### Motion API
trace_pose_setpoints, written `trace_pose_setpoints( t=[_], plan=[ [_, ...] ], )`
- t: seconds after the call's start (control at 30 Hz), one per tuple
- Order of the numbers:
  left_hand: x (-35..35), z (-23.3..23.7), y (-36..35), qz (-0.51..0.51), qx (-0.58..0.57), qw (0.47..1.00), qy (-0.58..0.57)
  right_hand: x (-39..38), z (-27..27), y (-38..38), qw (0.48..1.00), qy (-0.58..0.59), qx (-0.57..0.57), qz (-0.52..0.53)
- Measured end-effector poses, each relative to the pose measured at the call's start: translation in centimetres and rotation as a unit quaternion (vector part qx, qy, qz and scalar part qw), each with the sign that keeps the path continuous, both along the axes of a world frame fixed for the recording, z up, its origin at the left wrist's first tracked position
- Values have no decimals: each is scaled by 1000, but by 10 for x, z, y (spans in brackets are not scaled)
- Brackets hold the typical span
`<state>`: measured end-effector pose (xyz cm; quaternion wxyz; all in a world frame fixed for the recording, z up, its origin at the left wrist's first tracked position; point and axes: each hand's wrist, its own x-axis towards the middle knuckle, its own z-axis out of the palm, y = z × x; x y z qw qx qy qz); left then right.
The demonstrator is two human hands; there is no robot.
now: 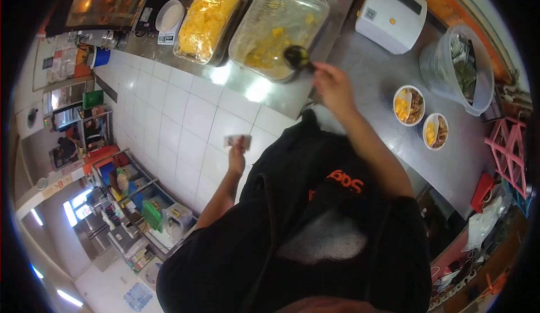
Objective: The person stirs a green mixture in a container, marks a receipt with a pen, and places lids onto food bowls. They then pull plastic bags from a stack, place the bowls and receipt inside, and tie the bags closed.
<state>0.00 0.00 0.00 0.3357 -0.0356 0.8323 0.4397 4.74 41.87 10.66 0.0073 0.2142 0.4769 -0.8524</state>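
Observation:
My right hand (pixel 332 86) is closed around the handle of a black spoon (pixel 293 57). The spoon's bowl is over the near right corner of a large clear tray (pixel 298 9), with yellow food scraps on its bottom. Out over the tiled floor, my left hand (pixel 237 154) grips a small, flat, pale item (pixel 238 141); blur hides its kind. Two round white bowls stand on the steel counter right of my right arm. One bowl (pixel 409 105) and the other bowl (pixel 435 131) each hold yellow food and brown food, with a divider between them.
Left of the clear tray sits a film-covered tray of yellow food (pixel 207 23), beside a small scale (pixel 169 23). A white machine (pixel 392 13) and a clear plastic tub (pixel 453 71) stand at the back right. Shelves with bins (pixel 152 211) are at the left.

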Motion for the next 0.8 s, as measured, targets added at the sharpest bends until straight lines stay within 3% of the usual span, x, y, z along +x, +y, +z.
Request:
trace_pose_setpoints(
  t=[0.07,0.1,0.13,0.17,0.23,0.37,0.53,0.67,0.7,0.73,0.77,0.8],
  plan=[
    [2,37,75,13,119,990,73,-11,0,-2,961,-51,257,-90],
    [-72,94,37,-8,144,975,171,-72,24,-54,967,-12,233,-103],
    [-80,89,57,-11,285,951,121,-67,25,-53,920,34,356,-160],
    [-86,80,83,-13,305,946,107,-57,26,-51,851,77,474,-212],
    [-91,80,143,129,457,877,-69,-24,32,-40,840,51,498,-208],
    [-111,70,219,211,500,835,-89,64,-2,-29,866,-98,446,-203],
    [-141,83,269,157,521,834,-91,170,-23,-50,811,-323,415,-258],
    [-147,65,322,46,532,830,-160,226,-45,-72,790,-363,380,-316],
    [-136,63,330,19,489,872,1,239,-44,-74,781,-369,382,-329],
    [-122,63,339,-7,442,881,170,254,-45,-72,762,-387,385,-348],
    [-102,63,339,-27,446,880,159,266,-46,-68,748,-401,387,-361],
    [-75,59,336,-138,493,843,164,280,-48,-60,732,-413,367,-398]
  ],
)
